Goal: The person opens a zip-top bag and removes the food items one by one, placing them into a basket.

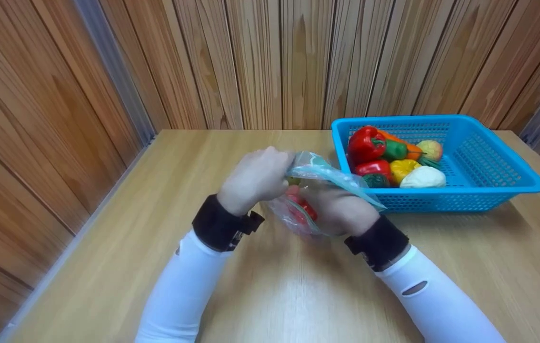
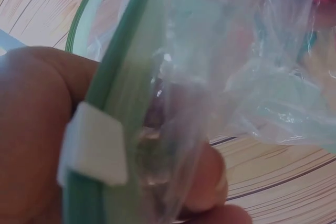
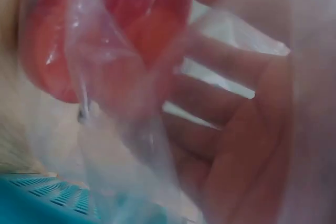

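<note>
A clear zip bag (image 1: 294, 221) with a green-edged mouth is held up above the table. My left hand (image 1: 258, 178) pinches the bag's rim beside a white zip slider (image 2: 97, 145). Through the open mouth, my right hand (image 1: 341, 209) reaches inside, its fingers (image 3: 226, 61) seen through the plastic around a red bell pepper (image 3: 58, 40). The plastic partly hides that pepper and the fingertips on it. Something yellowish green (image 1: 294, 181) shows in the bag by the left fingers.
A blue basket (image 1: 441, 202) stands at the right, close to the bag. In it lie red peppers (image 1: 365, 145), a yellow pepper (image 1: 402, 169), carrots (image 1: 414, 152), a white vegetable (image 1: 423, 177) and other produce. Wooden panels (image 1: 279, 62) rise behind the table (image 1: 270, 295).
</note>
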{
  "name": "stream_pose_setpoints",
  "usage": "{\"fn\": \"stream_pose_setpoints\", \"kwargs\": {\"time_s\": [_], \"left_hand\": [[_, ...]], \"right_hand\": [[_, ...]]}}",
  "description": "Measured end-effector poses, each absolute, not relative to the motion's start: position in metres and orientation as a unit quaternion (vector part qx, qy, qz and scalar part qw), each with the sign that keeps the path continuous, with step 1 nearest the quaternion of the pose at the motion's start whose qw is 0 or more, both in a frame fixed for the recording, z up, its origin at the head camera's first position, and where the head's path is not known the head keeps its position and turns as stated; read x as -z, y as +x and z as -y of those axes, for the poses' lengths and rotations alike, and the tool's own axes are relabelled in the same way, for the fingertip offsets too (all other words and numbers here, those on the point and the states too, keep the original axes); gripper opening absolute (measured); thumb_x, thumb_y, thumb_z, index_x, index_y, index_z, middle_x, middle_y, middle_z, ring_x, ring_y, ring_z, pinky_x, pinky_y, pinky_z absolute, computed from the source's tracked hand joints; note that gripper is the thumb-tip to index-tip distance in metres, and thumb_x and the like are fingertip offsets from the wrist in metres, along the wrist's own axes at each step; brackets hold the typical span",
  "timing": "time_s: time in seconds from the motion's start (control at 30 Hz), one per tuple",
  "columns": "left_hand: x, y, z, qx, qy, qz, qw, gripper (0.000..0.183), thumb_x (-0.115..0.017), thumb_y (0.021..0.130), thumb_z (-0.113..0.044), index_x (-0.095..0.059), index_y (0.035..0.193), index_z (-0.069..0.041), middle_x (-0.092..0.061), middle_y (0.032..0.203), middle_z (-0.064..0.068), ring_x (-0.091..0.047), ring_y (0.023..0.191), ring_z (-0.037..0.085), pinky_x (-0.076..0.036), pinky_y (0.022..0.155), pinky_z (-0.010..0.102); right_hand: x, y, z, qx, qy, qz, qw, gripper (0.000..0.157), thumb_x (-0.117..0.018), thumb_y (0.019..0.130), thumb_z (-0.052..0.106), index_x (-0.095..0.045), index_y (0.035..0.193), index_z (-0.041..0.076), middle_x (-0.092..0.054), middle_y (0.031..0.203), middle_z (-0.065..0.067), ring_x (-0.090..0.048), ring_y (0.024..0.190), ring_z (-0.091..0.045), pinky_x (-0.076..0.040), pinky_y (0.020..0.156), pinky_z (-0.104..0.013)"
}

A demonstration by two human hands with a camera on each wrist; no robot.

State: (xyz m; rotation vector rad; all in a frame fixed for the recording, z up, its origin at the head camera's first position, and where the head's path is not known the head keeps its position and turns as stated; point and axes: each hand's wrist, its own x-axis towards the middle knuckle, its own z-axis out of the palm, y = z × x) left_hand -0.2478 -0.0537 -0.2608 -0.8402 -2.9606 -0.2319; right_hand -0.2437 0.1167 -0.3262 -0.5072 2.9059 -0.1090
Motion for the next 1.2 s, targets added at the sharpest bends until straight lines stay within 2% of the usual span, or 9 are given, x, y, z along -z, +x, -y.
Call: {"fn": "stream_pose_setpoints", "kwargs": {"time_s": [0.13, 0.3, 0.37, 0.53, 0.7, 0.83, 0.97, 1.07, 1.2], "left_hand": [[0.261, -0.248, 0.053, 0.072, -0.274, 0.959, 0.023, 0.024, -0.063, 0.089, -0.006, -0.063, 0.113, -0.008, -0.068, 0.098, 0.007, -0.066, 0.087, 0.023, -0.057, 0.076, 0.037], [0.259, -0.249, 0.053, 0.077, -0.268, 0.960, 0.017, 0.023, -0.067, 0.090, -0.010, -0.063, 0.112, -0.009, -0.066, 0.096, 0.006, -0.064, 0.085, 0.021, -0.056, 0.074, 0.035], [0.258, -0.250, 0.053, 0.078, -0.266, 0.961, 0.018, 0.023, -0.067, 0.088, -0.008, -0.062, 0.111, -0.009, -0.066, 0.095, 0.006, -0.064, 0.083, 0.021, -0.056, 0.073, 0.035], [0.258, -0.250, 0.054, 0.071, -0.265, 0.961, 0.026, 0.024, -0.062, 0.086, -0.002, -0.062, 0.110, -0.009, -0.064, 0.092, 0.006, -0.063, 0.081, 0.021, -0.056, 0.071, 0.035], [0.259, -0.251, 0.055, 0.070, -0.262, 0.962, 0.032, 0.022, -0.060, 0.088, -0.003, -0.062, 0.109, -0.009, -0.064, 0.090, 0.006, -0.063, 0.080, 0.020, -0.057, 0.071, 0.035], [0.259, -0.251, 0.055, 0.073, -0.266, 0.960, 0.040, 0.019, -0.061, 0.091, -0.006, -0.062, 0.109, -0.011, -0.065, 0.088, 0.006, -0.064, 0.078, 0.020, -0.057, 0.070, 0.035], [0.260, -0.251, 0.055, 0.072, -0.274, 0.958, 0.049, 0.021, -0.065, 0.091, -0.008, -0.063, 0.112, -0.013, -0.066, 0.087, 0.004, -0.065, 0.077, 0.019, -0.058, 0.069, 0.034], [0.261, -0.251, 0.055, 0.069, -0.282, 0.955, 0.056, 0.019, -0.065, 0.091, -0.008, -0.064, 0.109, -0.013, -0.064, 0.084, 0.003, -0.064, 0.075, 0.019, -0.057, 0.067, 0.034], [0.261, -0.251, 0.055, 0.081, -0.274, 0.958, 0.036, 0.012, -0.065, 0.091, -0.008, -0.063, 0.101, -0.013, -0.062, 0.081, 0.002, -0.063, 0.074, 0.018, -0.055, 0.066, 0.032]], "right_hand": [[0.329, -0.245, -0.121, 0.064, -0.166, -0.981, 0.081, 0.074, -0.090, 0.073, 0.027, -0.047, 0.133, 0.030, -0.052, 0.117, -0.001, -0.049, 0.100, -0.022, -0.056, 0.061, -0.030], [0.316, -0.243, -0.125, 0.108, -0.246, -0.963, 0.013, 0.080, -0.088, 0.073, 0.016, -0.045, 0.140, 0.029, -0.054, 0.127, 0.000, -0.048, 0.113, -0.022, -0.056, 0.087, -0.042], [0.306, -0.241, -0.127, 0.125, -0.288, -0.949, -0.024, 0.076, -0.086, 0.076, 0.023, -0.045, 0.140, 0.027, -0.056, 0.128, 0.001, -0.051, 0.114, -0.020, -0.055, 0.091, -0.042], [0.284, -0.228, -0.131, 0.122, -0.343, -0.928, -0.086, 0.065, -0.084, 0.074, 0.035, -0.057, 0.131, 0.017, -0.066, 0.117, -0.001, -0.062, 0.099, -0.019, -0.058, 0.081, -0.036], [0.266, -0.211, -0.135, 0.131, -0.330, -0.930, -0.100, 0.059, -0.079, 0.074, 0.031, -0.062, 0.129, 0.018, -0.067, 0.116, -0.006, -0.062, 0.097, -0.023, -0.058, 0.076, -0.038], [0.257, -0.200, -0.140, 0.160, -0.345, -0.916, -0.126, 0.055, -0.078, 0.077, 0.030, -0.062, 0.128, 0.021, -0.066, 0.116, -0.003, -0.061, 0.098, -0.021, -0.057, 0.076, -0.037], [0.249, -0.195, -0.149, 0.206, -0.375, -0.890, -0.157, 0.051, -0.077, 0.080, 0.027, -0.064, 0.128, 0.019, -0.067, 0.116, -0.001, -0.062, 0.098, -0.018, -0.058, 0.076, -0.036], [0.245, -0.195, -0.156, 0.248, -0.398, -0.859, -0.207, 0.051, -0.078, 0.080, 0.024, -0.064, 0.128, 0.016, -0.068, 0.116, -0.002, -0.061, 0.100, -0.016, -0.056, 0.077, -0.035], [0.240, -0.196, -0.165, 0.306, -0.405, -0.799, -0.323, 0.052, -0.077, 0.078, 0.018, -0.064, 0.128, 0.010, -0.070, 0.116, -0.007, -0.064, 0.101, -0.019, -0.053, 0.082, -0.027]]}}
